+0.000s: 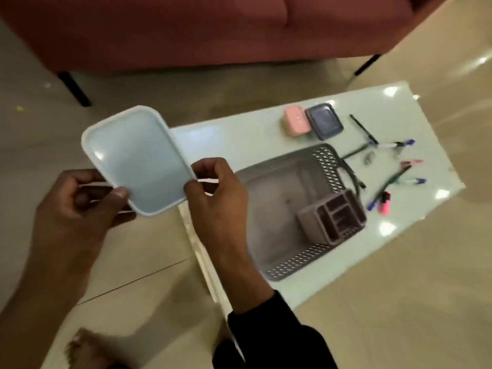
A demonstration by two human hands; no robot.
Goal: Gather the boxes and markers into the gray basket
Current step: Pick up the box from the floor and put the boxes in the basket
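I hold a light blue box [135,158] with a white rim in the air, left of the table. My left hand [77,206] grips its near left corner and my right hand [215,190] pinches its near right corner. The gray basket [269,206] lies on the table to the right, with perforated ends and a brown divided organizer [332,217] inside it. Beyond the basket sit a pink box [296,123] and a dark blue box [324,121], side by side. Several markers and pens [394,179] are scattered right of the basket, among them a pink highlighter [384,203].
The pale glass table [239,139] runs diagonally across a glossy tiled floor. A red sofa [186,27] with black legs stands behind it. A bare foot [85,350] shows at the bottom left.
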